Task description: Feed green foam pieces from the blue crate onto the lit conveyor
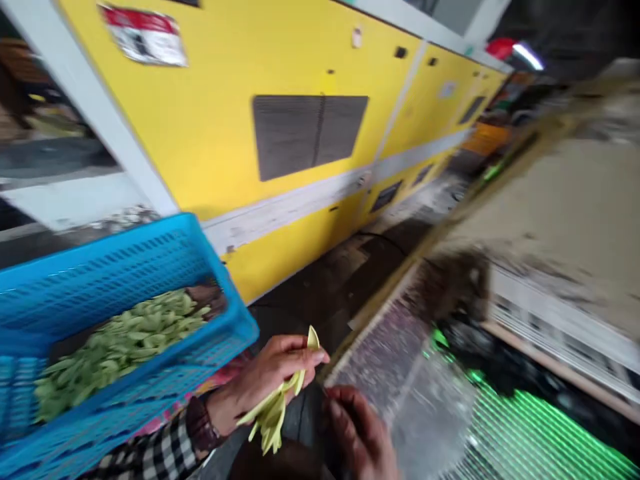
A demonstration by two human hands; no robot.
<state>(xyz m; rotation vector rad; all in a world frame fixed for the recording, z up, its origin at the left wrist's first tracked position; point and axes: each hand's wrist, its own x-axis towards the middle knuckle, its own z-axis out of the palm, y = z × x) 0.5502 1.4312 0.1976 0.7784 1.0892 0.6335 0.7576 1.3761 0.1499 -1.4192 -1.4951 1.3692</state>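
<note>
A person's left hand (270,370) closed on a small bunch of pale yellow-green strips (273,417) beside a blue plastic crate (245,327), as I saw it from afar through the head camera. One strip stood up between thumb and fingers; the others hung below the palm, fanned out in the air. The right hand (360,433) was held near, apart from the left, its fingers curled; blur hid the fingertips, and I could not tell whether they gripped anything.

The crate, slatted and tilted in my view, stood at the person's left, with a heap of similar pale green pieces (140,337) spread along its bottom. A black-and-white checked sleeve (167,447) ended in a dark maroon cuff at the left wrist, just beside the crate's wall.

Beyond the hands ran a row of yellow panels (215,120), one fitted with a dark grille (295,137) and marked with a red-and-white label (145,37). At lower right, a ribbed surface (535,427) glowed bright green.
</note>
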